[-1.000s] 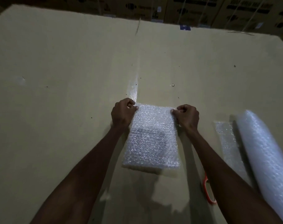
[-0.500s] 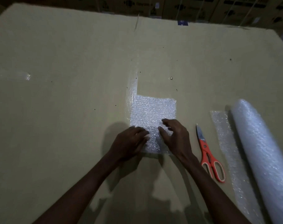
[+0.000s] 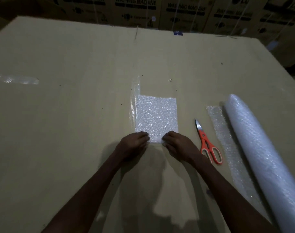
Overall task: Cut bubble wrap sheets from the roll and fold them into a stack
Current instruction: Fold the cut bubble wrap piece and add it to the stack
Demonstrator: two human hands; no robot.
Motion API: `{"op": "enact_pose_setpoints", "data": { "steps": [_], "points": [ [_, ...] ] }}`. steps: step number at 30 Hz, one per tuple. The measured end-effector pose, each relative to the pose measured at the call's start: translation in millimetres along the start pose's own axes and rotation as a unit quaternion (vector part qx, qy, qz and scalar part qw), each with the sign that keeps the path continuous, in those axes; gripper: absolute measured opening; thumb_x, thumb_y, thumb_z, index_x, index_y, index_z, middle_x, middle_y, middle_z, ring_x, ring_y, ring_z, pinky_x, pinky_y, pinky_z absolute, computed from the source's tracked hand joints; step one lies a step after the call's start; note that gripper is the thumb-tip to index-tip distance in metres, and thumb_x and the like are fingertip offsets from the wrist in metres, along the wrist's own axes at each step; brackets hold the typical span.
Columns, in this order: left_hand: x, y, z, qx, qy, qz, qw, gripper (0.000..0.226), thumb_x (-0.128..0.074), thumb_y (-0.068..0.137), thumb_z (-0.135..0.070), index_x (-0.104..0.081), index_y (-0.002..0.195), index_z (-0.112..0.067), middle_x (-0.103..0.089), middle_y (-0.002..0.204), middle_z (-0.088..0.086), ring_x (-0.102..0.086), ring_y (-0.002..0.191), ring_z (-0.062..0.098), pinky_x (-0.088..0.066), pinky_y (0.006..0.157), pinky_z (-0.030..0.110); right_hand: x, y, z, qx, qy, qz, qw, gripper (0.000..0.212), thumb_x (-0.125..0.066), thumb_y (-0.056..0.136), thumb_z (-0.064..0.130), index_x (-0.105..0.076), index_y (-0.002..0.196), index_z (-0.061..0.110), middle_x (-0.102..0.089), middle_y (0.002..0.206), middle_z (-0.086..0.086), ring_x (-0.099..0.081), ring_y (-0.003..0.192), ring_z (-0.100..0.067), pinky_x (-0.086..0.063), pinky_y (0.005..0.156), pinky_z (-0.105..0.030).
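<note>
A folded bubble wrap sheet point(image 3: 156, 115) lies flat in the middle of the cardboard work surface point(image 3: 67, 132). Both hands are at its near edge. My left hand point(image 3: 133, 145) has its fingers curled on the near left corner, and my right hand point(image 3: 178, 145) has its fingers curled on the near right corner. The edge between them looks pinched. The bubble wrap roll point(image 3: 261, 148) lies at the right, with its loose end point(image 3: 227, 140) spread flat beside it.
Orange-handled scissors point(image 3: 208, 145) lie closed between the sheet and the roll, blades pointing away. A strip of clear tape point(image 3: 15, 80) sticks to the surface at far left. Stacked washing machine cartons point(image 3: 177, 14) stand behind the far edge.
Both hands left the sheet's far corners and came back over it to the near edge. The sheet now lies flatter and shorter, and the scissors have come into full view.
</note>
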State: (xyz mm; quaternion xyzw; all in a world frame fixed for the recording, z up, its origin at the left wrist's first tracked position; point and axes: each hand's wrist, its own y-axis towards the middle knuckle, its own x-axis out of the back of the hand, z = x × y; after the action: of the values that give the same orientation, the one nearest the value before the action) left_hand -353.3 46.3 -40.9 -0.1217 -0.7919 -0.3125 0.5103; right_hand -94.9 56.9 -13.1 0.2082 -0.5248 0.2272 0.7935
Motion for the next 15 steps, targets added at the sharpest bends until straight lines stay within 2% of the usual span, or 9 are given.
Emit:
{"op": "enact_pose_setpoints", "data": {
  "steps": [2,4,7,10,12,15],
  "points": [
    [1,0,-2,0.008,0.005,0.023,1.000,0.036,-0.045,0.095,-0.033,-0.074,0.105,-0.015,-0.072,0.111,0.004,-0.071,0.087,0.024,-0.053,0.060,0.026,3,-1,6,-0.007,0.004,-0.016,1.000,0.027,-0.048,0.100,0.033,-0.068,0.110,0.019,-0.066,0.109,-0.001,-0.067,0.094,-0.026,-0.054,0.070,-0.039],
    [5,-4,-4,0.037,-0.016,0.054,0.998,0.034,-0.043,0.099,-0.032,-0.070,0.115,-0.016,-0.069,0.117,0.003,-0.068,0.096,0.026,-0.053,0.066,0.032,7,-6,12,-0.013,0.019,-0.036,0.999,0.032,-0.049,0.098,0.035,-0.072,0.109,0.015,-0.071,0.106,-0.004,-0.069,0.092,-0.027,-0.055,0.071,-0.037],
    [10,-17,-10,0.082,-0.035,0.086,0.992,0.033,-0.042,0.103,-0.032,-0.063,0.124,-0.020,-0.067,0.119,0.003,-0.063,0.105,0.025,-0.052,0.076,0.038,11,-20,17,-0.016,0.037,-0.051,0.998,0.031,-0.062,0.092,0.031,-0.074,0.110,0.009,-0.075,0.105,-0.007,-0.072,0.092,-0.029,-0.057,0.074,-0.037],
    [21,-26,-18,0.102,-0.097,0.075,0.987,0.031,-0.042,0.101,-0.036,-0.067,0.106,-0.019,-0.070,0.102,-0.001,-0.063,0.092,0.022,-0.042,0.069,0.032,12,-32,16,-0.064,0.092,-0.040,0.993,0.028,-0.068,0.087,0.030,-0.077,0.108,0.014,-0.078,0.107,0.000,-0.072,0.096,-0.016,-0.054,0.082,-0.030],
    [28,-32,-16,0.122,-0.195,0.042,0.972,0.030,-0.051,0.096,-0.039,-0.071,0.093,-0.017,-0.072,0.090,-0.007,-0.065,0.082,0.014,-0.044,0.068,0.029,14,-34,18,-0.124,0.184,-0.046,0.974,0.020,-0.079,0.085,0.021,-0.078,0.106,0.020,-0.078,0.102,0.005,-0.071,0.091,-0.006,-0.054,0.084,-0.026],
    [35,-32,-8,0.212,-0.331,-0.016,0.919,0.014,-0.074,0.084,-0.030,-0.077,0.093,-0.020,-0.075,0.092,-0.011,-0.068,0.085,0.001,-0.051,0.081,0.020,27,-27,25,-0.194,0.340,-0.084,0.917,0.028,-0.085,0.081,0.006,-0.076,0.105,0.015,-0.075,0.087,-0.002,-0.065,0.073,-0.005,-0.054,0.076,-0.020]
  ]
}}
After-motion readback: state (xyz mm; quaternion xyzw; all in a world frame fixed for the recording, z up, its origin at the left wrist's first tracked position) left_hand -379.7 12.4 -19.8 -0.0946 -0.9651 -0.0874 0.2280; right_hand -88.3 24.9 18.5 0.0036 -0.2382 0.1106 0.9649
